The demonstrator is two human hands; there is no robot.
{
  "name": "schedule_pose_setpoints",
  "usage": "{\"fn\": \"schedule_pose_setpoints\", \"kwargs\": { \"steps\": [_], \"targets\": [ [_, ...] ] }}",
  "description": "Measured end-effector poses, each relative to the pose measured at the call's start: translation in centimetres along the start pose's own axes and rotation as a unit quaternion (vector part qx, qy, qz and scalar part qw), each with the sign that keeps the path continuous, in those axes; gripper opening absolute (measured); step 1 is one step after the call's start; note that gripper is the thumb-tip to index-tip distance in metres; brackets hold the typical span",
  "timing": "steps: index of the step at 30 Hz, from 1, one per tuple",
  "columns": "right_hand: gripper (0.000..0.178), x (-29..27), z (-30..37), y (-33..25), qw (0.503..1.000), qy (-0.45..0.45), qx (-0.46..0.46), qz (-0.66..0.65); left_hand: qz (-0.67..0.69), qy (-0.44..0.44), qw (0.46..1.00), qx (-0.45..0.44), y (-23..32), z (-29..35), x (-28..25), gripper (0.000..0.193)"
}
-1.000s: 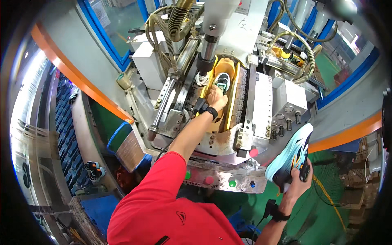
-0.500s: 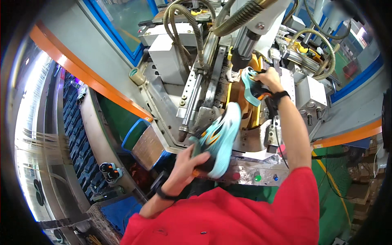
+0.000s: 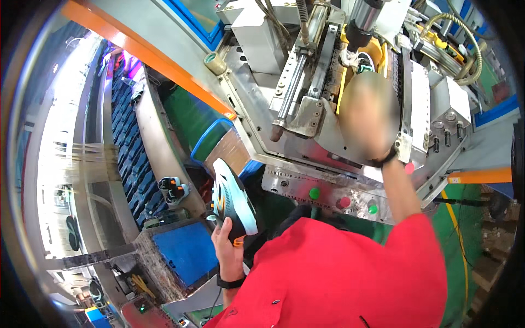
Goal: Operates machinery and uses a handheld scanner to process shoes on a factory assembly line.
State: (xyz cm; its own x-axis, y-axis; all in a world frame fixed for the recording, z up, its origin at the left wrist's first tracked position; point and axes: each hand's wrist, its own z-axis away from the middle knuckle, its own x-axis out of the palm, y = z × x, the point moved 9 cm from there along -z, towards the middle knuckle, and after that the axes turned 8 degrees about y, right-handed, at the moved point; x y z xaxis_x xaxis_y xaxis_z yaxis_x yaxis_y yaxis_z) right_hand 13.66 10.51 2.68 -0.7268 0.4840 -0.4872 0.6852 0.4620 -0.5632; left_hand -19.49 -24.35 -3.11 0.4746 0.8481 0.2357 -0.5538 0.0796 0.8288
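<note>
Shoe in left hand, cradle ahead and right, right hand nearer to it

Turquoise-and-black shoe is low and left of centre, out over the floor, well apart from the machine. Left hand is closed around its lower end, thumb up the near side; shoe sticks out forward from the fist. Long axis runs away from the body, far end leaning left. Pale sole is turned right, to the machine side; upper is turned left. Orange loop sits at the gripped end.

Second shoe is in the yellow cradle, beside and below the dark end of the ram. Only its far part shows; a blur covers the near part. Cradle axis also runs away from the body, but its far end leans slightly right, so held shoe and cradle splay apart rather than lie parallel.

Key relation: cradle lies forward and right of left hand, a long reach off; right hand is just on the near side of second shoe, arm stretched forward. Right hand is smeared out: cannot tell whether fingers are spread or closed, or whether they touch anything.

Third shoe is left of the held one, on the ledge by the belt, apart from both hands.
</note>
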Motion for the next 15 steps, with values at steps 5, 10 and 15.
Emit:
{"fn": "schedule_pose_setpoints", "kwargs": {
  "steps": [5,10,15],
  "targets": [
    [0.028,2.3,17.6,-7.8,0.98,-0.164,0.012,-0.11,-0.016,-0.006,0.999,-0.03,-1.7,1.3,1.4,0.025],
    [0.038,11.0,29.4,-2.6,0.96,-0.278,-0.033,-0.024,-0.04,-0.007,0.999,-0.033,-2.5,2.6,1.5,0.021],
    [0.026,7.5,24.8,-3.4,0.964,-0.227,0.063,-0.126,-0.031,-0.008,0.999,-0.04,-2.6,4.0,2.9,0.024]
  ]
}}
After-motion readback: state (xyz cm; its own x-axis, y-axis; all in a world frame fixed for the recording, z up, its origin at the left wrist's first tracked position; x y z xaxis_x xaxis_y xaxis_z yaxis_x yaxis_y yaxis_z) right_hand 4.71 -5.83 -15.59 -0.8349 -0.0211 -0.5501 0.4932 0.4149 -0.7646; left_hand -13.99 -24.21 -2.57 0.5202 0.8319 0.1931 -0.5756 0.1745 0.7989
